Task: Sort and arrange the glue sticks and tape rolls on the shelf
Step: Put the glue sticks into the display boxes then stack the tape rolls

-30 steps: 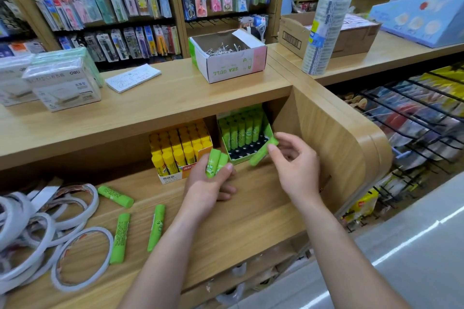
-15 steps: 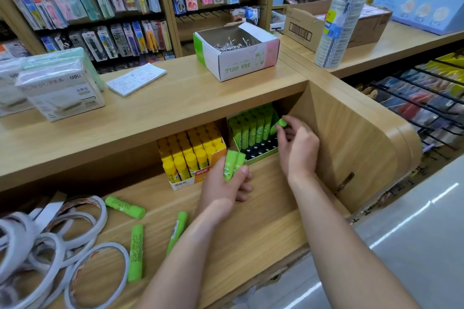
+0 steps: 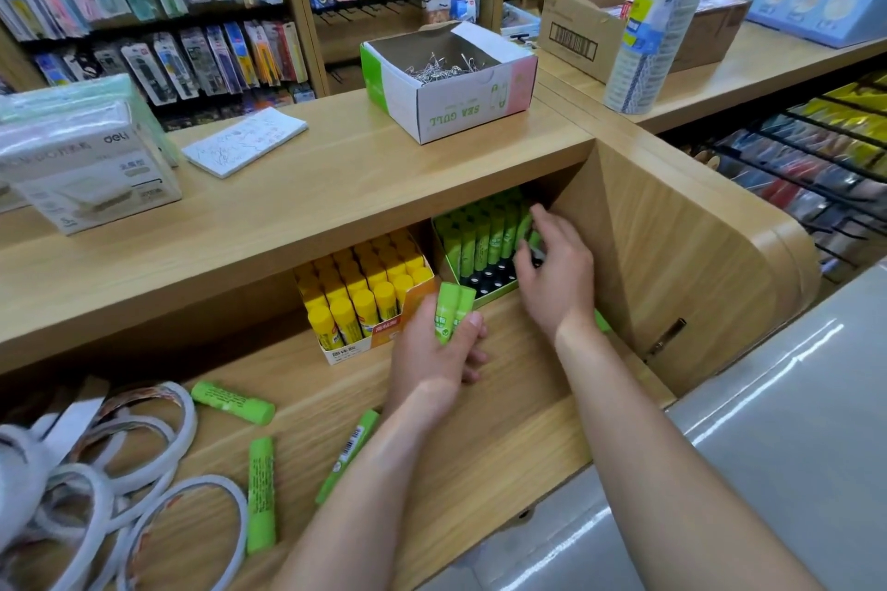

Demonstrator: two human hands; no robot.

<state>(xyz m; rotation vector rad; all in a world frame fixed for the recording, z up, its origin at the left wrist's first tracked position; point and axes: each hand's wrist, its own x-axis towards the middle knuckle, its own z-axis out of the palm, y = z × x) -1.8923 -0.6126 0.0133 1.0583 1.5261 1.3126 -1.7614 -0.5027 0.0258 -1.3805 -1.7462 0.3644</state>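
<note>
L hand is gripping two green glue sticks side by side, thumb lying across them, caps pointing up, just in front of the gap btwn the two display boxes. R hand is reaching into the right end of the green box, fingers bending in among the upright green sticks standing there; too blurry to tell whether it's pinching one or only touching. Both boxes are sitting at the back of the lower shelf, under the top board; the yellow-stick box is standing just left of the green one, packed w/ yellow-capped sticks. Three loose green sticks are lying flat on the shelf front, left of the L forearm, well apart from the boxes. Another green bit is peeking out behind the R wrist, mostly hidden. Tape rolls are lying in an overlapping heap at the far left. Up top, a white carton of metal clips, a notepad and wrapped white boxes are sitting on the counter.
</note>
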